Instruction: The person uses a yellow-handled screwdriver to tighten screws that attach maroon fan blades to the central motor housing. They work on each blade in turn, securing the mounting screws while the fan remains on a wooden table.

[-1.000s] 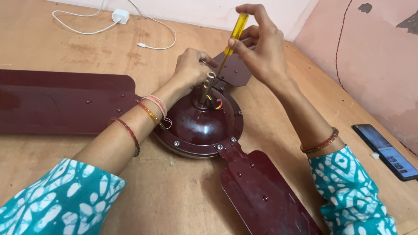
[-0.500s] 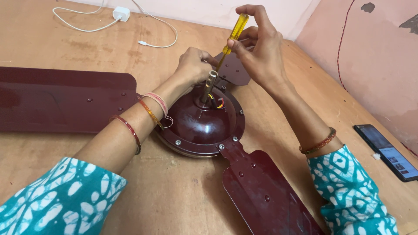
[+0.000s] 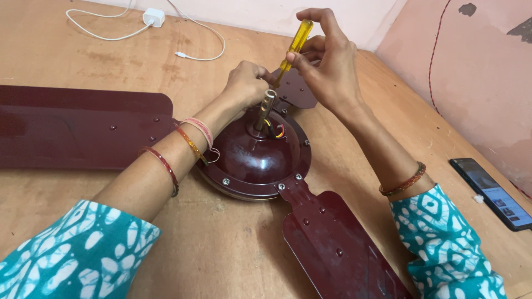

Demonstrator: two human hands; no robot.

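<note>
A dark maroon ceiling fan lies on a wooden floor, its domed motor housing (image 3: 252, 160) in the middle with a short brass shaft (image 3: 266, 108) and coloured wires sticking up. My right hand (image 3: 327, 61) grips a yellow-handled screwdriver (image 3: 292, 45), tilted, its tip hidden behind my left hand at the far blade's bracket. My left hand (image 3: 246, 83) is closed on the far rim of the housing beside the shaft; what its fingers hold is hidden. Blades reach left (image 3: 77, 130), near right (image 3: 338, 249) and away (image 3: 299, 91).
A white charger plug (image 3: 153, 17) with a looping white cable lies at the far left near the wall. A black phone (image 3: 492, 192) with a lit screen rests on the floor at the right. A pink wall rises along the right side.
The screwdriver handle has shifted slightly up and left in my right hand's fingers. The left hand and the fan have stayed put.
</note>
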